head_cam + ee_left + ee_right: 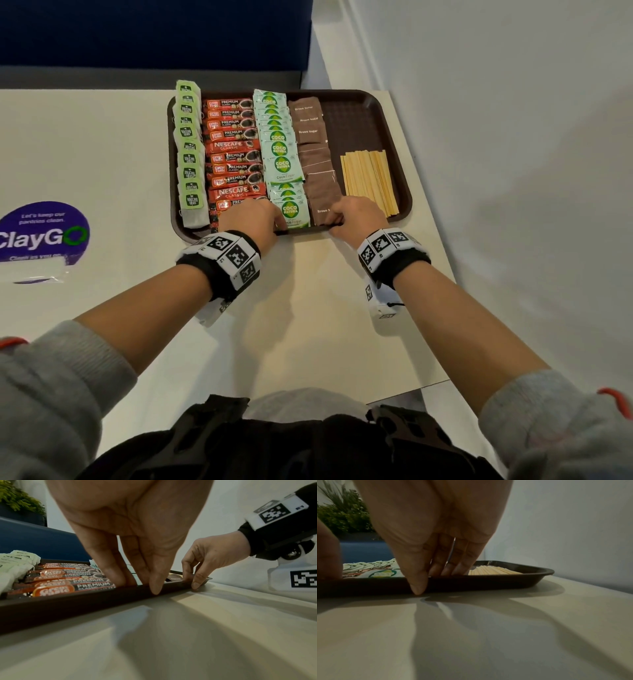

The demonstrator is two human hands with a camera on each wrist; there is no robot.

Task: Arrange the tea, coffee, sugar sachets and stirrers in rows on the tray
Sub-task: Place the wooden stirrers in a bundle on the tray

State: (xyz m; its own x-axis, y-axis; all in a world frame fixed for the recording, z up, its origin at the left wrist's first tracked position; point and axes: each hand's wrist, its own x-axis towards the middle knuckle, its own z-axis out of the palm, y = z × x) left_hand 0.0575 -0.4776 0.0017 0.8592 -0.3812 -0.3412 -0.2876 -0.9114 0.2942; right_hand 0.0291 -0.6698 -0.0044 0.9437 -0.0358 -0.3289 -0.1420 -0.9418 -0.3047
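Both hands sit at the near rim of the tray (394,113). The left hand (251,217) has its fingers down inside on the near ends of the sachets and its thumb pressed against the outside of the rim, so it pinches that edge. The right hand (356,216) does the same further along, fingers curled in over the brown sugar sachets (313,150), thumb tip touching the tabletop (308,325) at the tray's foot.

The tray lies toward the far right corner of the tabletop, close to the right edge. On it run five rows, side by side: tea bags (188,154) on the left, their far end spilling over the tray's rim, then coffee sticks (233,150), coco sugar sachets (281,150), the brown sugar, and the wooden stirrers (370,181) bunched at the right.

The sorting looks all but done to me. What seems left is tidying: squaring the row ends and pulling the tea bags inside the rim.

A purple sticker (44,233) marks the tabletop's left side.
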